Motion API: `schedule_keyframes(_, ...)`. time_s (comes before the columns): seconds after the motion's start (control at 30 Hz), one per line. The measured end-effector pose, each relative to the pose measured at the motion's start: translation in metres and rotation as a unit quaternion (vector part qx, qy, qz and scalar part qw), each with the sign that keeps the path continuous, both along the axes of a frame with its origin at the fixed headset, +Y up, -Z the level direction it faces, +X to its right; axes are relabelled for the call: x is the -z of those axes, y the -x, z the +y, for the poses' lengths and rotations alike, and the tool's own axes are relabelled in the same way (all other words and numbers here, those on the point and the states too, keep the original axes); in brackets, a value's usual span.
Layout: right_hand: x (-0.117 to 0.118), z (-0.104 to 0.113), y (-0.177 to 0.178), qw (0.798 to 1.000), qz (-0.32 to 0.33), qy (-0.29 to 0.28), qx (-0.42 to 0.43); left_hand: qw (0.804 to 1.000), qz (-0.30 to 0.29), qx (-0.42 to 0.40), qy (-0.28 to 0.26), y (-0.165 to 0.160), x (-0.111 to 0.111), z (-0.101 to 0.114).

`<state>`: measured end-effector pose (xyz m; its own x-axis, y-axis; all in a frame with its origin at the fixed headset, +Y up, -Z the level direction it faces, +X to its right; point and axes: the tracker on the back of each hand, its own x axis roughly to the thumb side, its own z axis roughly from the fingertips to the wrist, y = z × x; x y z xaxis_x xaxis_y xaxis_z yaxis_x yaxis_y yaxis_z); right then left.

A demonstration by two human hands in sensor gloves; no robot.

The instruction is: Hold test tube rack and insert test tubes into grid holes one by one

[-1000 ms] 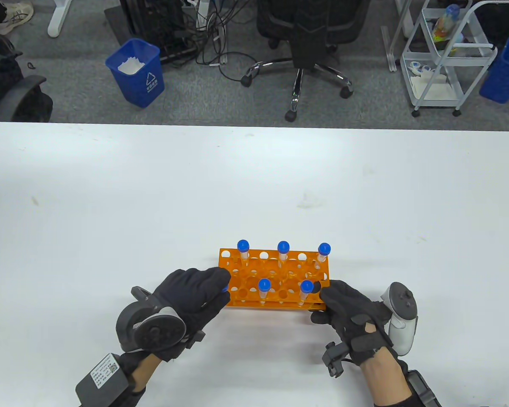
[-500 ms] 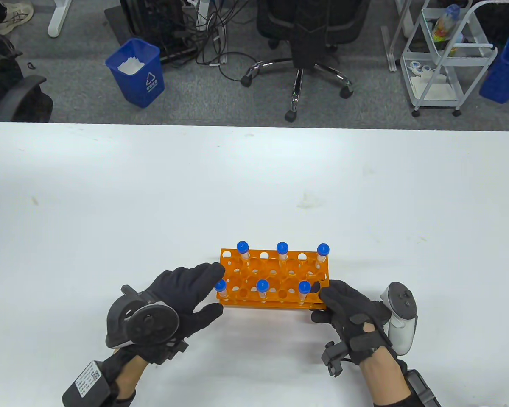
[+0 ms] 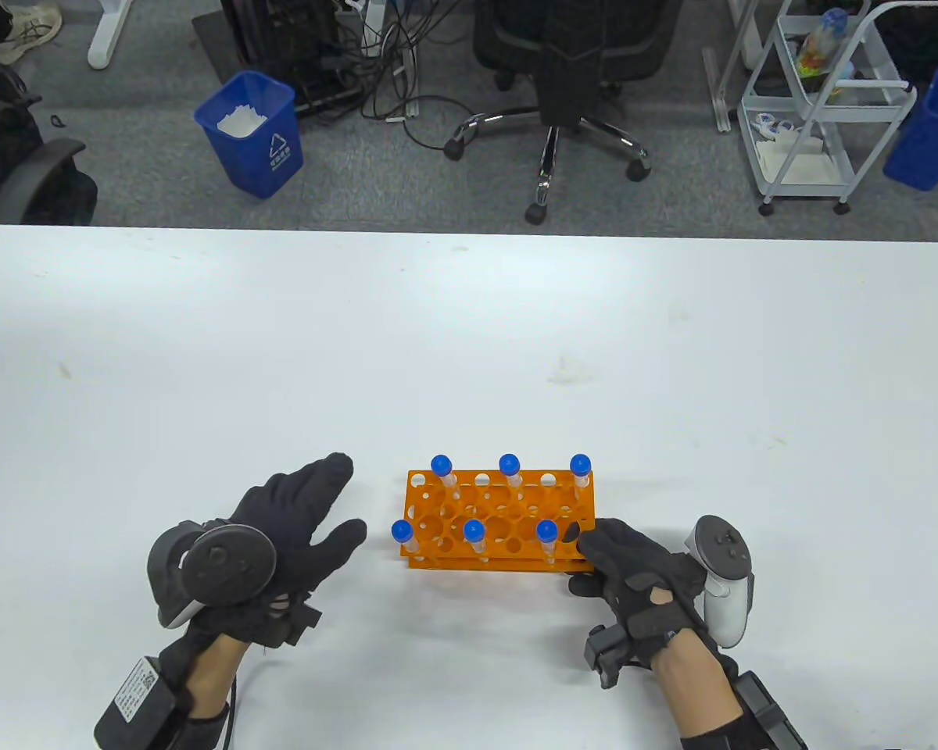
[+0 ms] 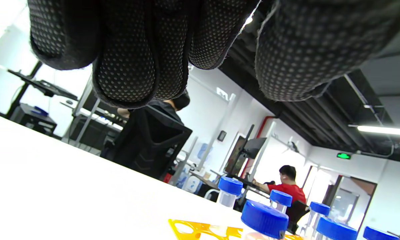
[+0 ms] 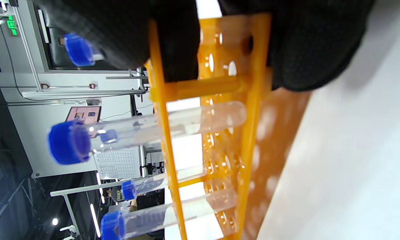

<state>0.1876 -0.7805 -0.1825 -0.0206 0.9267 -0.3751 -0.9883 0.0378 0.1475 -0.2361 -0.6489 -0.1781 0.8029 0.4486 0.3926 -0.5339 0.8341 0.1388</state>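
Observation:
An orange test tube rack [image 3: 508, 512] stands on the white table [image 3: 469, 336] near its front edge. Several clear tubes with blue caps stand in its holes, three in the far row and three in the near row, the near left one [image 3: 402, 533] at the rack's left end. My right hand [image 3: 633, 570] grips the rack's right end; the right wrist view shows its fingers around the rack's end frame [image 5: 213, 83]. My left hand [image 3: 297, 516] is open and empty, a little left of the rack, apart from it. Its fingers [image 4: 136, 56] hang spread in the left wrist view.
Beyond the table's far edge stand an office chair [image 3: 571, 70], a blue bin [image 3: 254, 133], a white cart [image 3: 821, 101] and another blue bin [image 3: 926, 125]. The rack also shows low in the left wrist view [image 4: 200, 230].
My left hand let go of the near left tube, now standing in the rack, and drew back to the left, open. The rack shifted slightly left and toward me with my right hand.

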Motion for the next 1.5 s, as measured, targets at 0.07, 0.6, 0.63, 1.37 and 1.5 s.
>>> schedule_keyframes(0.07,0.001,-0.002,0.001,1.000,0.001,0.002,-0.004,1.000,0.005,0.002,0.004,0.002,0.002,-0.003)
schedule_keyframes(0.6,0.001,0.008,0.006,0.995,0.013,-0.035,-0.089,1.000,0.028,0.005,0.011,0.010,0.006,-0.007)
schedule_keyframes(0.63,0.001,0.009,0.007,0.994,0.011,-0.039,-0.104,0.999,0.029,0.005,0.011,0.010,0.006,-0.008)
schedule_keyframes(1.37,0.002,0.029,-0.007,0.933,0.006,-0.073,-0.353,0.998,0.046,0.044,0.025,0.012,0.010,-0.014)
schedule_keyframes(1.5,-0.001,0.059,-0.023,0.912,-0.057,-0.179,-0.364,0.997,0.049,0.060,0.019,0.010,0.010,-0.015)
